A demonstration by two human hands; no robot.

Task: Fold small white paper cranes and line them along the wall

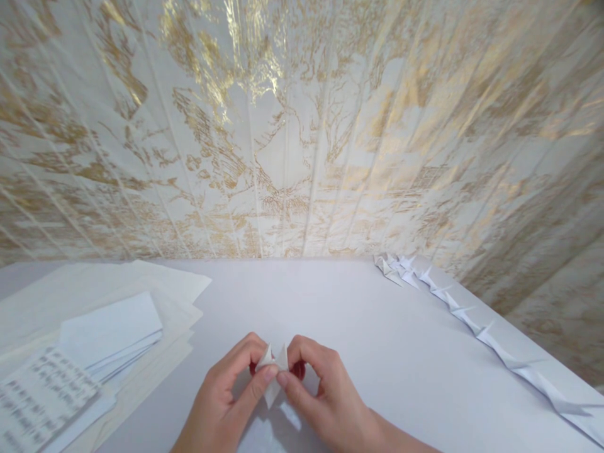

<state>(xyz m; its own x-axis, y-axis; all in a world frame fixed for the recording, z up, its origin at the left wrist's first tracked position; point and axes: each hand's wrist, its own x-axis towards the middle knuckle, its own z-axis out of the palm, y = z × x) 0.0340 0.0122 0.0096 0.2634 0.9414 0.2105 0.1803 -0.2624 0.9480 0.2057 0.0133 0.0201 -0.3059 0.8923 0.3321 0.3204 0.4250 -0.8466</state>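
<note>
A small folded white paper piece (270, 395) with two upright points is held between my hands, just above the white table. My left hand (236, 384) pinches its left side between thumb and fingers. On the other side, my right hand (321, 380) pinches it the same way, the two thumbs almost touching at the middle. Part of the paper is hidden behind the thumbs and fingertips. A pointed lower tip hangs down below the thumbs.
Folded paper cranes (460, 311) line the right edge of the table (302, 296). At the left lie large cream sheets (179, 289), a stack of smaller white sheets (113, 327) and a pad with dark writing (47, 396). A gold-patterned curtain (283, 157) hangs behind.
</note>
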